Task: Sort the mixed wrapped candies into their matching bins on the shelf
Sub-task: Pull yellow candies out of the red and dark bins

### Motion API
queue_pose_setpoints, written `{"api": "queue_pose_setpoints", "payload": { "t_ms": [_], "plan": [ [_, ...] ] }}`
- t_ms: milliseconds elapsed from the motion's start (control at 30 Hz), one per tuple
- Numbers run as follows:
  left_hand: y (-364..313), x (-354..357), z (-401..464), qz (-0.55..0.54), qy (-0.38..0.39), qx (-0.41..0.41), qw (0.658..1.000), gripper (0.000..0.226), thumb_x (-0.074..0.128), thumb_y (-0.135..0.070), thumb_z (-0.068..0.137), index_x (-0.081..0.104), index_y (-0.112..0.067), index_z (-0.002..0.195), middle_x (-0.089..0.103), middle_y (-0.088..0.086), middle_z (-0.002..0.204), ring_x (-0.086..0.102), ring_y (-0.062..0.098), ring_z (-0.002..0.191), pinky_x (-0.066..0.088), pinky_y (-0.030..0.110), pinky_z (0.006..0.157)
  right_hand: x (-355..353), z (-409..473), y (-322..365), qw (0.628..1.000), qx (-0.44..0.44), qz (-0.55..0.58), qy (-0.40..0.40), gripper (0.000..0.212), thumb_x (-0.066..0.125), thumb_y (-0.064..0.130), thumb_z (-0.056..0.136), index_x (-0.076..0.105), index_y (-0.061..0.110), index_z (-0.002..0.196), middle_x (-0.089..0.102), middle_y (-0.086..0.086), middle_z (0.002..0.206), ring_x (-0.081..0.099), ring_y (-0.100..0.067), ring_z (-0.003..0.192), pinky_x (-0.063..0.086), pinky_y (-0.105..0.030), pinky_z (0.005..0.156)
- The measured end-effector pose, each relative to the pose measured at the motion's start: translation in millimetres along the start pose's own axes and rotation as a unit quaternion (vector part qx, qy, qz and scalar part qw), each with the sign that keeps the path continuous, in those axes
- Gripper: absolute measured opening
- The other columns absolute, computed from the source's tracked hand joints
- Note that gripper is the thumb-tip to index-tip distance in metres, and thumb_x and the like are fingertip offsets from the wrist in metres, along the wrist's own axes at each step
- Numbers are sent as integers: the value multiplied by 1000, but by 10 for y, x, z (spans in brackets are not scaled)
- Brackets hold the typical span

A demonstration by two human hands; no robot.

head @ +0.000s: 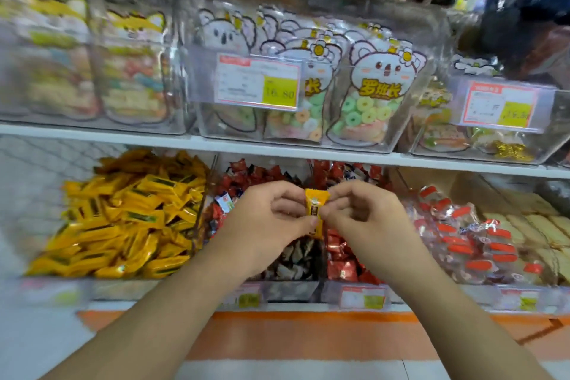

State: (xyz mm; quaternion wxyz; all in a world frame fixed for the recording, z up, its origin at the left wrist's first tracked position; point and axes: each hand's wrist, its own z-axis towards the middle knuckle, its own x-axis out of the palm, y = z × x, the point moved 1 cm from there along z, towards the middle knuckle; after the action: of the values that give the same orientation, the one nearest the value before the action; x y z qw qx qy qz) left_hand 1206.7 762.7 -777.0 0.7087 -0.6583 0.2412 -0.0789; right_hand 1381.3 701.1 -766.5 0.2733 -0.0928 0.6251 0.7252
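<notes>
Both grips pinching one yellow candy [315,212], left hand [271,219] and right hand [361,216], above red bin [342,259]. Could slip into wrong bin, not yellow bin [123,219].

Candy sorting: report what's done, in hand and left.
Done: the yellow candies bin looks uniformly sorted. In hand: both the left hand and right hand pinch one yellow wrapped candy over the red candies bin. Left: move it left into the yellow bin; stray white-wrapped pieces remain.
</notes>
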Motion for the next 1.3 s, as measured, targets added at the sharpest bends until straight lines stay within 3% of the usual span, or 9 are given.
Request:
{"api": "queue_pose_setpoints", "payload": {
  "t_ms": [200, 300, 367, 567, 733, 933, 1067, 1200, 1300],
  "plan": [
    [106, -868, -127, 115, -158, -16, 981, 19, 83, -32, 85, 71, -27, 98, 75, -9, 82, 68, -2, 75, 55, 19, 73, 479, 73, 225, 999, -22, -17, 44, 10, 64, 20, 101, 68, 29, 103, 66, -3, 86, 60, -19, 80, 48, -31, 68],
    [255, -1409, -69, 192, -273, -18, 942, 17, 80, -35, 87, 74, -20, 91, 75, -8, 81, 70, 11, 79, 54, 28, 74, 612, 95, 260, 997, -33, -43, 55, 13, 61, 17, 103, 66, 28, 101, 65, -6, 88, 58, -21, 80, 46, -33, 68],
    [356, -1660, -36, 268, -290, -21, 918, 24, 74, -38, 91, 78, -23, 109, 78, -1, 98, 71, 23, 94, 52, 30, 78, 672, 107, 230, 995, -40, -71, 56, 15, 60, 17, 103, 65, 31, 101, 66, -3, 88, 60, -19, 79, 47, -33, 69],
    [426, -1731, 12, 367, -263, -20, 892, 46, 61, -49, 97, 62, -26, 137, 71, 9, 120, 63, 35, 111, 53, 45, 95, 647, 154, 100, 995, -30, -84, 39, 20, 61, 15, 99, 68, 33, 99, 72, 8, 89, 66, -11, 85, 57, -32, 77],
    [270, -1320, 55, 366, -194, 67, 908, 41, 60, -46, 99, 64, -28, 136, 71, -1, 123, 63, 26, 116, 51, 36, 95, 403, 137, 40, 997, -20, -68, 7, 24, 60, 8, 98, 68, 31, 97, 72, 7, 88, 67, -15, 85, 56, -31, 77],
    [148, -579, 171, 350, -89, 124, 924, 39, 56, -51, 100, 64, -32, 133, 65, -11, 116, 64, 3, 90, 51, 23, 84, -179, 89, -195, 993, 1, -90, -73, 19, 61, 11, 99, 69, 28, 98, 72, 11, 88, 67, -10, 82, 54, -24, 71],
    [97, 17, 303, 334, -13, 174, 926, 36, 57, -45, 101, 63, -33, 135, 61, -16, 127, 56, 4, 117, 43, 21, 100, -615, -1, -420, 974, 19, -192, -117, 20, 63, 12, 97, 69, 31, 100, 71, 21, 88, 65, -5, 78, 49, -14, 65],
    [61, 631, 438, 339, 56, 210, 915, 37, 57, -42, 103, 59, -32, 138, 56, -17, 138, 50, 6, 127, 43, 28, 108, -872, -101, -605, 943, 44, -317, -92, 31, 65, 6, 90, 75, 28, 110, 74, 13, 110, 66, -10, 102, 21, 12, 81],
    [57, 1015, 557, 351, 104, 213, 906, 38, 61, -40, 101, 57, -36, 139, 55, -15, 140, 51, 11, 128, 46, 35, 105, -973, -128, -738, 932, 36, -356, -55, 34, 65, 6, 86, 77, 27, 110, 71, 9, 124, 62, -12, 120, 21, 6, 98]
  ]
}}
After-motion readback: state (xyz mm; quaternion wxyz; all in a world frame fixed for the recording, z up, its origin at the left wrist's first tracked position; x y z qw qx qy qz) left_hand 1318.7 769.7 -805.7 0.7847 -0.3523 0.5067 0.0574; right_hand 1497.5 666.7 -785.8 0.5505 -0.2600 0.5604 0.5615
